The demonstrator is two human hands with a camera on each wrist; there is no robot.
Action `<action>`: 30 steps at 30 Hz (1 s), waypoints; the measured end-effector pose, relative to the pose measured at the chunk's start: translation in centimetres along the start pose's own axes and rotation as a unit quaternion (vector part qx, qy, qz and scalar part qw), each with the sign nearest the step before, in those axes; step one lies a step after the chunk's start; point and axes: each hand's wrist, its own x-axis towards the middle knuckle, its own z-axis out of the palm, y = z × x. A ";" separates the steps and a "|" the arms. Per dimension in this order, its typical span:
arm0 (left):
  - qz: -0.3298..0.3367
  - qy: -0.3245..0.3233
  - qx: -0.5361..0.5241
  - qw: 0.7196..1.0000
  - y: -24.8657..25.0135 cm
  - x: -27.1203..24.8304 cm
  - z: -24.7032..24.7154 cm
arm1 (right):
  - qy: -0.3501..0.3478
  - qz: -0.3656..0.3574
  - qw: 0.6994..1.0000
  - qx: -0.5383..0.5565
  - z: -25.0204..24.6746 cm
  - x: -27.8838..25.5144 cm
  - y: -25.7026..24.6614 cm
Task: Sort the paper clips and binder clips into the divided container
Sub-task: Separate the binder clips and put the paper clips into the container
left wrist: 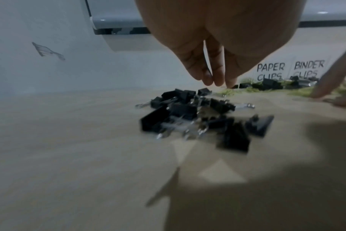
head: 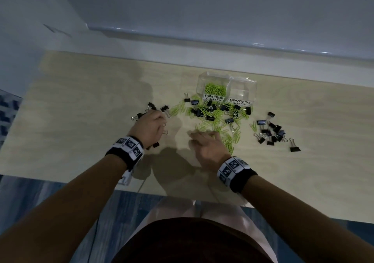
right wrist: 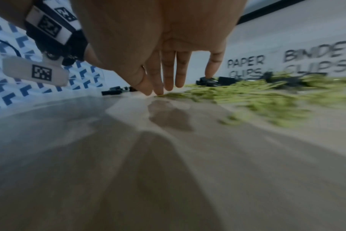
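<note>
A clear divided container (head: pixel 242 81) stands at the back of the wooden table, labelled PAPER CLIPS and BINDER CLIPS. Green paper clips lie in its left compartment (head: pixel 214 89); the right compartment looks bare. In front of it, green paper clips (head: pixel 222 130) and black binder clips (head: pixel 199 112) lie mixed. My left hand (head: pixel 153 124) hovers over a separate heap of binder clips (left wrist: pixel 196 118), its fingers (left wrist: pixel 217 78) straight and pointing down, holding nothing. My right hand (head: pixel 202 143) lies flat, its fingertips (right wrist: pixel 158 91) on the table at the near edge of the green paper clips (right wrist: pixel 267 100).
Another cluster of binder clips (head: pixel 271 133) lies to the right of the mixed pile. A white wall and ledge (head: pixel 202 38) run behind the table. The table's front edge (head: pixel 182 194) is close to my body, and patterned flooring (head: pixel 8 111) shows at the left.
</note>
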 end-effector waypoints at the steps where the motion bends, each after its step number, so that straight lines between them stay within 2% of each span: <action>1: -0.012 0.006 0.003 1.000 0.6 0.9 0.1 | 0.000 0.018 1.000 0.004 -0.2 -0.5 0.8; 6: -0.100 -0.063 0.004 0.993 3.6 5.3 1.3 | 0.035 0.082 0.995 0.036 -1.2 -2.3 3.3; 9: -0.133 -0.070 0.036 0.988 5.1 6.2 2.1 | 0.033 0.115 0.990 0.077 -1.1 -2.8 3.3; 12: -0.127 -0.057 0.042 0.989 7.2 5.8 3.2 | 0.027 0.106 0.985 0.130 -0.7 -3.4 2.8; 14: -0.098 -0.054 0.001 0.994 8.4 4.9 4.2 | 0.046 0.109 0.977 0.176 -0.9 -4.1 3.1; 16: -0.064 -0.049 -0.061 0.995 9.1 3.7 4.7 | 0.095 0.166 0.957 0.217 -1.1 -5.3 3.9; 18: -0.063 -0.041 -0.093 0.993 9.3 2.8 4.7 | 0.148 0.266 0.921 0.241 -1.2 -6.6 4.9; 19: -0.076 -0.050 -0.091 0.992 9.4 2.5 4.6 | 0.145 0.321 0.903 0.246 -1.2 -7.1 5.5; 21: -0.108 -0.097 -0.078 0.986 9.6 2.6 4.6 | 0.069 0.397 0.882 0.246 -1.1 -7.3 6.1; 23: -0.105 -0.136 -0.073 0.982 10.4 3.1 4.9 | 0.003 0.397 0.888 0.230 -1.1 -6.7 6.0; 27: -0.048 -0.150 -0.052 0.986 12.4 4.4 5.7 | 0.005 0.318 0.917 0.241 -1.3 -4.2 5.4; 30: -0.039 -0.146 -0.064 0.986 13.0 5.6 5.4 | 0.006 0.275 0.927 0.254 -1.6 -2.8 5.7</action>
